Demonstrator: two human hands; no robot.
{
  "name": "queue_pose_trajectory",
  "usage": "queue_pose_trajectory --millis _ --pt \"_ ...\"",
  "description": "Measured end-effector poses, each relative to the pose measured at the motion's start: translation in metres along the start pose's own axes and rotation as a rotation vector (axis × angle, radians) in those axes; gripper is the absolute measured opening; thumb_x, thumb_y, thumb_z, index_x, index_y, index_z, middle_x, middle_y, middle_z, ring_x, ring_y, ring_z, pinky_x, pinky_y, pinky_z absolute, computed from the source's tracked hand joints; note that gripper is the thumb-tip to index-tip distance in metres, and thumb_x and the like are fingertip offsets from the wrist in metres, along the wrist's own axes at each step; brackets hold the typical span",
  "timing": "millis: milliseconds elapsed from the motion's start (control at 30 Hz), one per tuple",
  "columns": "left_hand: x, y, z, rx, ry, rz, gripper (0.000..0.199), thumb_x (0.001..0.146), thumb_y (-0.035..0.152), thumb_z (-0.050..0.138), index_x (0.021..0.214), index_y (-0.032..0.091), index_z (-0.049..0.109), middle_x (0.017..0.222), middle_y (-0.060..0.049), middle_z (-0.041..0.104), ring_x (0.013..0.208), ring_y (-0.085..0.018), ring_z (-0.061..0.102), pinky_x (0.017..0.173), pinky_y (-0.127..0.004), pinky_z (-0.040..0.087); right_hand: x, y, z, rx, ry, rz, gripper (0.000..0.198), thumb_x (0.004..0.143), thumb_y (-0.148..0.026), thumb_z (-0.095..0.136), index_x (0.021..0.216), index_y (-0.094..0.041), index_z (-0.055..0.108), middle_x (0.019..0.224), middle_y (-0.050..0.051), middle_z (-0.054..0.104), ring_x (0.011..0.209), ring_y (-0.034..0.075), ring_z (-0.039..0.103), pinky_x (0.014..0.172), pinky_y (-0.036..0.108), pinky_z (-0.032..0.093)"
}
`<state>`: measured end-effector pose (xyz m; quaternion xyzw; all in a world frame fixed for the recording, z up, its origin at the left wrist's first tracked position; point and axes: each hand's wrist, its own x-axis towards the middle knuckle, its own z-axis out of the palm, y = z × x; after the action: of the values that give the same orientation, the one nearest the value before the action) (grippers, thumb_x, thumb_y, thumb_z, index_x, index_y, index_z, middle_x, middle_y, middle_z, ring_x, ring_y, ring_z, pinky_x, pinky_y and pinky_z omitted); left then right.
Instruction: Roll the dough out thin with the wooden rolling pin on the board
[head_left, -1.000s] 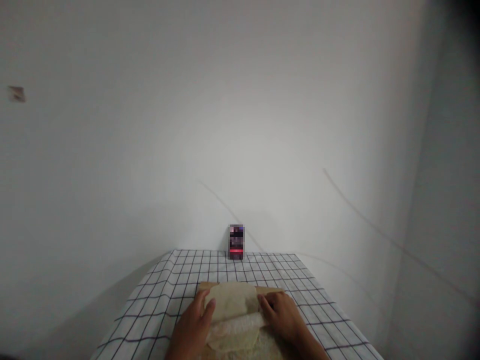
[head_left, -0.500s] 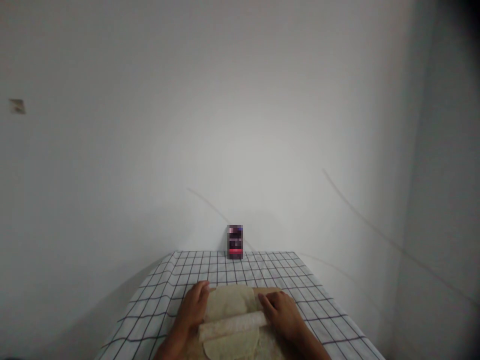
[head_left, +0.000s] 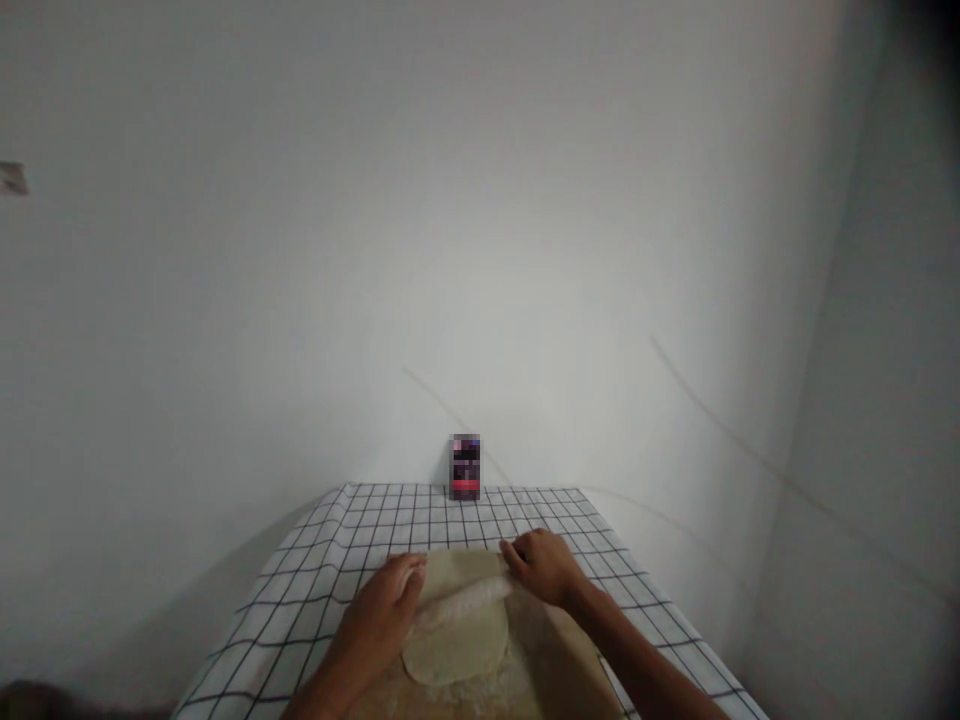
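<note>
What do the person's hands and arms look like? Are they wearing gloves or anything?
The left hand and right hand are bare, with no gloves. No sleeves, watches or bracelets show on the visible forearms. The picture is too blurry to make out nails or small marks.

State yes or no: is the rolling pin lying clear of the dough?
No, the rolling pin lies across the flattened dough, between the left hand and the right hand.
</note>
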<state>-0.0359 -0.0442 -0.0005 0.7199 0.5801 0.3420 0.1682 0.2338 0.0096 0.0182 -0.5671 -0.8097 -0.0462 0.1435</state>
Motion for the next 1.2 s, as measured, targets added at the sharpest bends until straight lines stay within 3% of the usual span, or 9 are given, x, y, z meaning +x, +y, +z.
queue_pose_trajectory --millis 100,233,333,400,567,833,967,1033,1200 --pt "0.012 0.001 0.011 0.153 0.036 0.017 0.047 0.099 0.042 0.03 0.12 0.021 0.066 0.129 -0.012 0.069 0.124 -0.025 0.06 0.108 -0.039 0.042 0.019 -0.005 -0.014 -0.041 -0.09 -0.094 0.058 0.103 -0.043 0.033 0.078 -0.018 0.079 0.078 0.011 0.077 0.073 0.021 0.07 0.06 0.029 0.034" --pt "0.026 -0.004 0.019 0.343 0.082 -0.023 0.044 0.098 0.036 0.033 0.122 0.02 0.066 0.135 -0.015 0.065 0.132 -0.031 0.053 0.112 -0.053 0.036 0.027 -0.003 -0.005 -0.023 -0.236 -0.137 0.058 0.103 -0.045 0.034 0.081 -0.016 0.08 0.079 0.013 0.077 0.074 0.023 0.071 0.059 0.029 0.036" --pt "0.027 -0.007 0.026 0.348 0.047 -0.115 0.047 0.098 0.042 0.034 0.129 0.022 0.063 0.146 -0.013 0.058 0.142 -0.037 0.043 0.113 -0.063 0.031 0.025 0.002 0.011 -0.016 -0.206 -0.125 0.066 0.106 -0.045 0.026 0.079 -0.016 0.079 0.078 0.013 0.076 0.075 0.023 0.072 0.063 0.03 0.039" --pt "0.023 -0.005 0.032 0.323 0.041 -0.091 0.048 0.099 0.045 0.035 0.133 0.025 0.061 0.149 -0.011 0.056 0.145 -0.038 0.038 0.114 -0.065 0.029 0.026 0.004 0.019 -0.014 -0.178 -0.107 0.07 0.107 -0.046 0.021 0.078 -0.017 0.078 0.077 0.013 0.076 0.076 0.023 0.072 0.065 0.03 0.04" --pt "0.012 0.005 0.042 0.342 0.05 0.084 0.045 0.099 0.045 0.038 0.134 0.03 0.063 0.146 -0.007 0.06 0.143 -0.037 0.042 0.118 -0.062 0.026 0.032 0.003 0.025 0.002 -0.157 -0.062 0.072 0.108 -0.042 0.017 0.077 -0.018 0.077 0.078 0.013 0.076 0.077 0.022 0.072 0.066 0.03 0.039" --pt "0.015 0.014 0.035 0.411 0.048 0.048 0.043 0.098 0.036 0.039 0.132 0.028 0.063 0.143 -0.009 0.062 0.141 -0.037 0.044 0.117 -0.068 0.022 0.039 0.011 0.027 0.08 -0.179 -0.041 0.066 0.107 -0.042 0.025 0.074 -0.017 0.076 0.076 0.012 0.075 0.071 0.02 0.068 0.061 0.03 0.034" --pt "0.018 0.013 0.04 0.411 0.047 0.024 0.043 0.098 0.036 0.036 0.129 0.028 0.065 0.142 -0.009 0.063 0.139 -0.036 0.046 0.115 -0.066 0.026 0.04 0.014 0.023 0.076 -0.202 -0.037 0.065 0.106 -0.041 0.025 0.073 -0.017 0.075 0.071 0.011 0.073 0.07 0.021 0.067 0.062 0.03 0.035" --pt "0.02 0.009 0.044 0.425 0.055 0.016 0.044 0.099 0.035 0.035 0.128 0.026 0.066 0.141 -0.009 0.063 0.138 -0.037 0.047 0.114 -0.064 0.03 0.041 0.015 0.02 0.064 -0.173 -0.085 0.06 0.106 -0.04 0.025 0.079 -0.017 0.075 0.077 0.011 0.073 0.076 0.022 0.066 0.067 0.031 0.039" --pt "0.026 0.002 0.05 0.471 0.048 -0.01 0.045 0.096 0.031 0.04 0.133 0.024 0.064 0.145 -0.011 0.061 0.14 -0.037 0.045 0.114 -0.061 0.032 0.049 0.021 0.026 0.203 -0.059 -0.256 0.044 0.103 -0.036 0.031 0.126 -0.02 0.066 0.121 0.011 0.068 0.111 0.023 0.061 0.095 0.035 0.044"
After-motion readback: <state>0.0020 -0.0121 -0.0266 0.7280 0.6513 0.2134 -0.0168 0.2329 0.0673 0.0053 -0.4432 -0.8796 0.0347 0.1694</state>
